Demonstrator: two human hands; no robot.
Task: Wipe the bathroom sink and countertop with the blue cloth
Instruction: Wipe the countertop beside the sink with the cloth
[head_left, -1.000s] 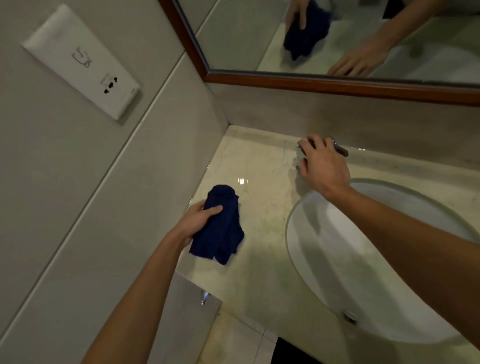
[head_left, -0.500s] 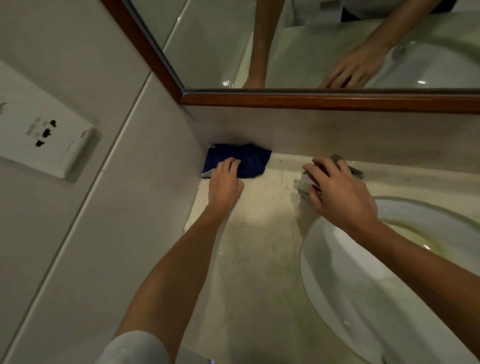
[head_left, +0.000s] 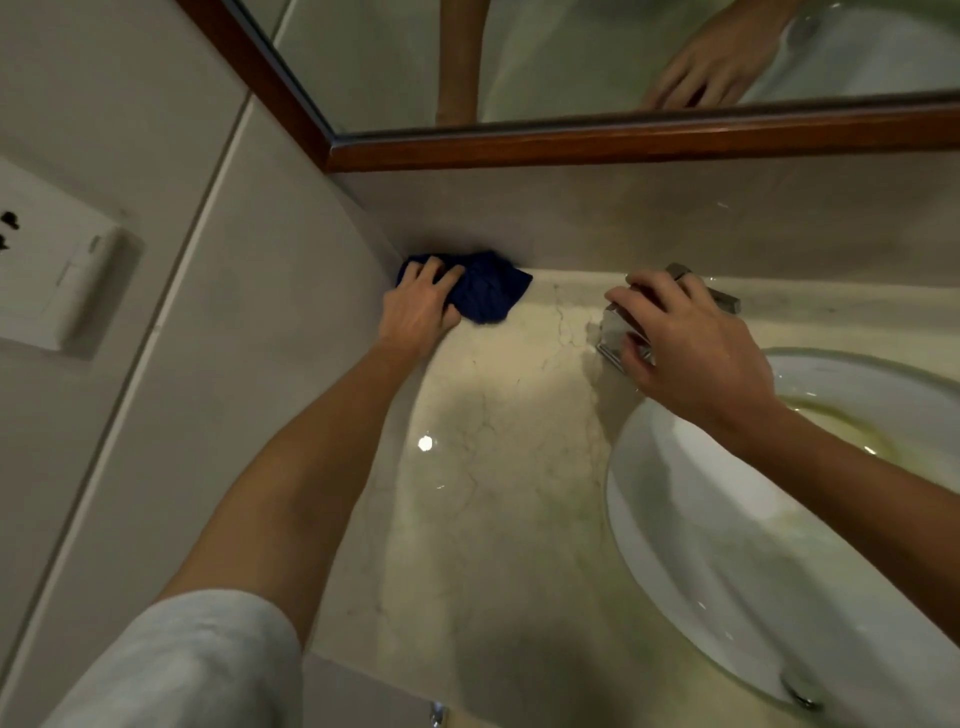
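Note:
The dark blue cloth (head_left: 491, 291) lies bunched in the back left corner of the pale marble countertop (head_left: 498, 467), against the wall. My left hand (head_left: 421, 306) presses on its left part, fingers on top of the fabric. My right hand (head_left: 685, 343) rests on the metal faucet (head_left: 719, 296) at the back rim of the white oval sink (head_left: 727, 545), fingers wrapped over its body. The basin shows yellowish staining near its far side.
A wood-framed mirror (head_left: 623, 140) hangs above the backsplash and reflects both arms. A white wall socket (head_left: 57, 270) sits on the tiled left wall. The counter's front edge runs along the bottom, with a metal fitting (head_left: 438, 714) under it.
My left hand carried the cloth from the counter's front left up into the back corner, then shifted it slightly along the back wall. My right hand stayed on the faucet.

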